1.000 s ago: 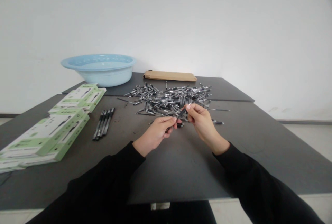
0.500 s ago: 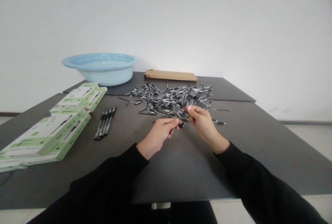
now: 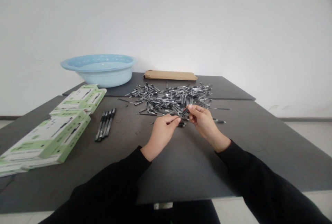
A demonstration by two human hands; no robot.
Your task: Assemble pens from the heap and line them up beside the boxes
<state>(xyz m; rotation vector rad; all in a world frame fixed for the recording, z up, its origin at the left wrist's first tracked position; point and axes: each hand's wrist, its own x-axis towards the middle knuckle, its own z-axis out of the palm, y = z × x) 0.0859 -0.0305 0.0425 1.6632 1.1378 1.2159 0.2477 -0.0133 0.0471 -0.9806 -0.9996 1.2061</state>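
Note:
My left hand and my right hand meet over the dark table, both in black sleeves. Between their pinched fingertips is a black pen, held at a slant: the left fingers grip its lower end, the right fingers its upper end. Just behind the hands lies a big heap of pens and pen parts. Several finished black pens lie side by side to the left of the hands.
Green and white flat boxes are stacked along the table's left side. A light blue basin stands at the back left, and a brown envelope lies at the back. A white wall rises behind.
Both hands stay closed on the pen and have shifted only slightly; the left hand sits a little higher and more to the right than a second ago.

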